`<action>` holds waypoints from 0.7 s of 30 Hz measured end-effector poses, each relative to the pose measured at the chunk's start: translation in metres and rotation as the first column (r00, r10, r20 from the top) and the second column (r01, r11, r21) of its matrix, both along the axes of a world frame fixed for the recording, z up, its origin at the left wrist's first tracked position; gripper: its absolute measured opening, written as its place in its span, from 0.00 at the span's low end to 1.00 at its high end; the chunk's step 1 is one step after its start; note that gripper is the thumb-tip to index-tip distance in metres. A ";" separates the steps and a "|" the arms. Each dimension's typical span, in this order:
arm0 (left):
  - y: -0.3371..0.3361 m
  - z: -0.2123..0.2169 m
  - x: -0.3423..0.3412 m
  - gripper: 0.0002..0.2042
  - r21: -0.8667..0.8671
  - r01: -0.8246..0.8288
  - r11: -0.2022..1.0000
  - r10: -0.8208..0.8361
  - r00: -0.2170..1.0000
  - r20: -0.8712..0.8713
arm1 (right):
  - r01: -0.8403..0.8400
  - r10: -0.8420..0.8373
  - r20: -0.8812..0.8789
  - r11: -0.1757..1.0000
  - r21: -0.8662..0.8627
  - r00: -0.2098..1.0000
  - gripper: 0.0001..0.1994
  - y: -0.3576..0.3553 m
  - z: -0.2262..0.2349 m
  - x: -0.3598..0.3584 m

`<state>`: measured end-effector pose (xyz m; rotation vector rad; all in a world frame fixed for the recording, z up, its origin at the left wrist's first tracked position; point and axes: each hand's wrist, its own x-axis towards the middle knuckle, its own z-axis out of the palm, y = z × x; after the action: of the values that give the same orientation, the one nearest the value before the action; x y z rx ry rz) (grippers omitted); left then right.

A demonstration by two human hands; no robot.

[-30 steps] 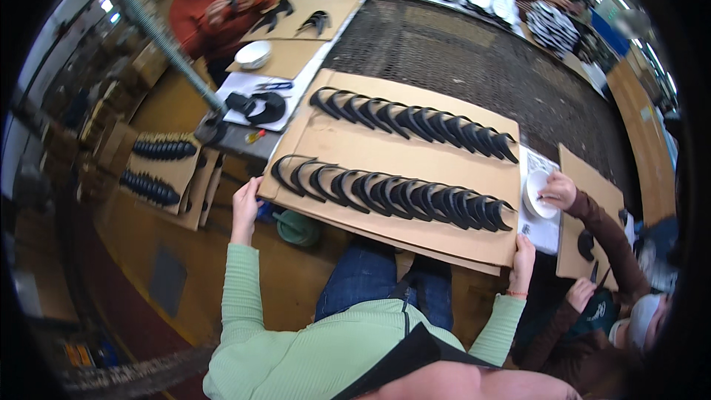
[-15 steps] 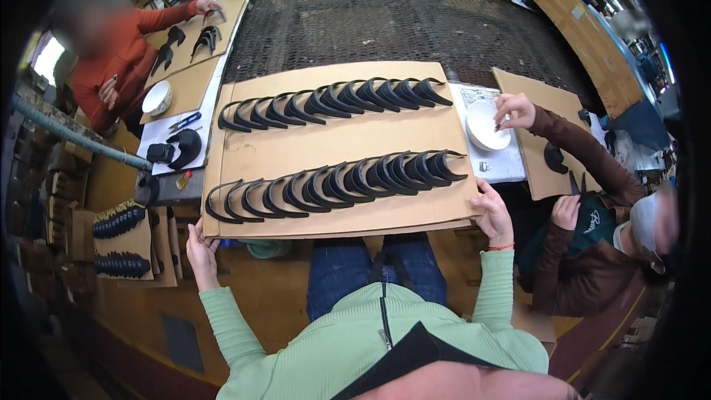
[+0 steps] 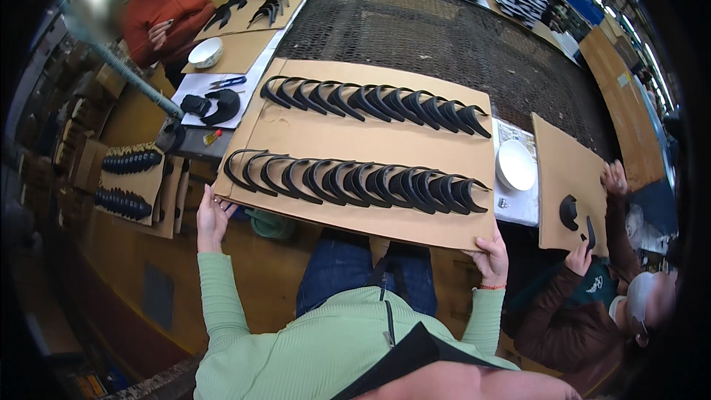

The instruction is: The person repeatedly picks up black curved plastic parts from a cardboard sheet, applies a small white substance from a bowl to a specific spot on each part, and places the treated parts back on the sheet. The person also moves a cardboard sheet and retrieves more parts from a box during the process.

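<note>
Cardboard board (image 3: 363, 141) lies at twelve o'clock, left hand (image 3: 212, 218) gripping its eight-o'clock corner, right hand (image 3: 490, 258) its four-o'clock corner; holding both corners level should stop the black curved pieces (image 3: 426, 191) from sliding.

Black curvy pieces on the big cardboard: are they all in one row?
No, the black pieces lie in two rows on the cardboard.
</note>
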<state>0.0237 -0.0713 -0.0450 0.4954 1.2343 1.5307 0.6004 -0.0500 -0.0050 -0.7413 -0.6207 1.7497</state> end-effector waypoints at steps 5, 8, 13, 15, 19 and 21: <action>0.000 -0.006 0.004 0.27 0.040 -0.066 0.997 0.060 0.986 0.155 | 0.067 -0.063 -0.088 0.997 0.041 0.994 0.36 -0.006 -0.020 0.001; 0.004 -0.011 0.002 0.28 -0.037 -0.116 0.993 0.121 0.975 0.186 | 0.101 -0.086 -0.151 0.990 0.096 0.985 0.35 -0.007 -0.033 0.002; 0.009 -0.018 -0.003 0.27 -0.037 -0.128 0.991 0.132 0.978 0.163 | 0.179 -0.172 -0.077 0.980 0.092 0.982 0.36 -0.013 -0.032 0.000; 0.012 -0.021 -0.005 0.27 -0.031 -0.136 0.990 0.139 0.978 0.157 | 0.197 -0.193 -0.054 0.976 0.089 0.980 0.36 -0.016 -0.029 -0.002; 0.019 -0.023 -0.014 0.23 -0.064 -0.108 0.992 0.115 0.987 0.115 | 0.230 -0.225 -0.058 0.966 0.115 0.973 0.35 -0.018 -0.028 -0.006; 0.024 -0.025 -0.015 0.22 -0.061 -0.077 0.995 0.082 0.992 0.093 | 0.234 -0.226 -0.070 0.965 0.121 0.972 0.35 -0.020 -0.029 -0.007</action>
<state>0.0082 -0.0476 -0.0705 0.3355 1.2330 1.5631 0.5938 -0.0700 -0.0345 -0.6462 -0.5792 1.4972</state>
